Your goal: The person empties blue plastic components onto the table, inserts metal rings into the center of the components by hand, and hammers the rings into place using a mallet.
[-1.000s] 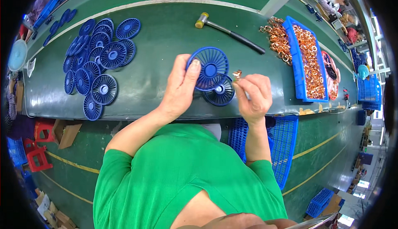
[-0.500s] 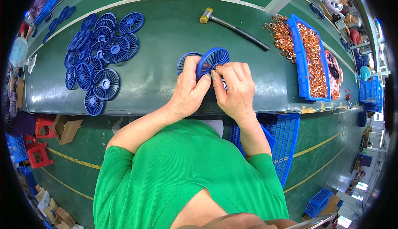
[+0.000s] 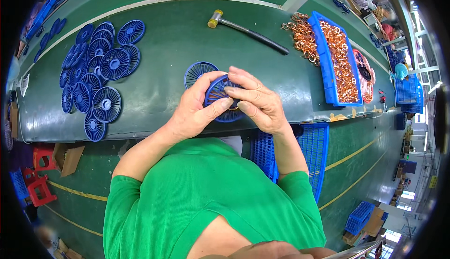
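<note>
A blue plastic spoked wheel [image 3: 216, 90] is held over the near edge of the table. My left hand [image 3: 197, 109] is closed round its left rim, thumb across the front. My right hand [image 3: 262, 100] grips it from the right, fingers laid over the upper rim and face, thumb near the hub. The fingers hide most of the hub, so whether a copper ring sits there cannot be seen. Just behind, another blue wheel [image 3: 198, 70] lies on the table. Part of a further blue wheel [image 3: 230, 116] shows beneath my hands.
Several blue spoked wheels [image 3: 115, 64] lie heaped at the left. A hammer [image 3: 251, 33] with a yellow head and black grip rests beyond my hands. To the right, a blue tray [image 3: 330, 83] holds copper-coloured rings, with a loose pile of rings [image 3: 303, 38] beside it.
My right hand's pinch at the hub has changed to fingers spread over the wheel's face. The held wheel has come lower and nearer to me. The whole view has shifted slightly.
</note>
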Action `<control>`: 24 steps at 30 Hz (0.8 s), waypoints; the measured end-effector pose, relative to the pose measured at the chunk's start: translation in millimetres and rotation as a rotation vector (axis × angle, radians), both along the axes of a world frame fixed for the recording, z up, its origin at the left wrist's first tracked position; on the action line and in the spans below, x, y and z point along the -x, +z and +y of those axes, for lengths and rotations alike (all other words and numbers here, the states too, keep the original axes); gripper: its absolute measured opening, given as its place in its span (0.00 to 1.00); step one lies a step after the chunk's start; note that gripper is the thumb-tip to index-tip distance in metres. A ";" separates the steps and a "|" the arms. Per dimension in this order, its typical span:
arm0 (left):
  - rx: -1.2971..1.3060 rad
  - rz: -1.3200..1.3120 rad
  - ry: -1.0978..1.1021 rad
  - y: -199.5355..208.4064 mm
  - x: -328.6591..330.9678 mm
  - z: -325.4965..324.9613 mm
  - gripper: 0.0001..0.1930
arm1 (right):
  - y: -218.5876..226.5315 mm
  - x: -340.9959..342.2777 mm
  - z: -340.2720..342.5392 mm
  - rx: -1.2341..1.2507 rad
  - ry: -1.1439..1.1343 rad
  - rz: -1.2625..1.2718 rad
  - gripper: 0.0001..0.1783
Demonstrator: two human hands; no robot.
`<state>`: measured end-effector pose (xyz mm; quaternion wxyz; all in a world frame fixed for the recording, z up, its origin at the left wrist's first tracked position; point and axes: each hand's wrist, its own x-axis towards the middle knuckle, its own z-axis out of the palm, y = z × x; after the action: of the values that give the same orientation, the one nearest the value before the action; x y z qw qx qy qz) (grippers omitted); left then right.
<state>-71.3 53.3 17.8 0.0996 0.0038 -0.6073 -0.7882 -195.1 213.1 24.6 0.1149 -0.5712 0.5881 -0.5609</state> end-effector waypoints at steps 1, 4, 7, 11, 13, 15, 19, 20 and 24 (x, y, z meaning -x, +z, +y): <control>-0.001 0.004 -0.004 -0.7 1.2 -1.1 0.27 | -5.7 4.3 1.0 0.030 0.016 0.071 0.22; 0.603 0.210 0.105 -4.6 5.2 -6.3 0.26 | -8.3 -5.5 -1.7 0.058 -0.157 -0.070 0.26; 0.828 0.445 0.203 -9.3 10.4 -7.0 0.27 | -11.4 4.7 -1.8 0.027 -0.195 -0.108 0.34; 1.052 0.480 0.405 -13.5 11.5 -12.4 0.25 | -17.9 61.6 20.2 -0.176 -0.500 -0.215 0.30; 1.095 0.497 0.536 -12.9 17.5 -15.6 0.25 | -35.0 115.9 38.6 -0.337 -1.020 0.249 0.20; 1.195 0.491 0.654 -24.4 28.5 -21.8 0.24 | -31.0 142.8 53.5 -0.598 -1.227 0.394 0.21; 1.472 0.091 0.397 -38.3 33.5 -31.7 0.20 | -67.2 182.9 82.6 -0.766 -1.250 0.610 0.15; 1.422 0.047 0.382 -39.5 28.5 -31.9 0.21 | -69.2 179.5 78.9 -0.760 -1.298 0.606 0.15; 1.415 -0.017 0.497 -27.7 -12.4 -47.4 0.28 | -69.8 173.4 73.7 -0.688 -1.240 0.660 0.11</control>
<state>-58.8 6.0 -9.9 0.2484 0.0820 -0.9512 -0.1636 -368.5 286.7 -45.2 -0.2298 -0.2079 0.9444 -0.1097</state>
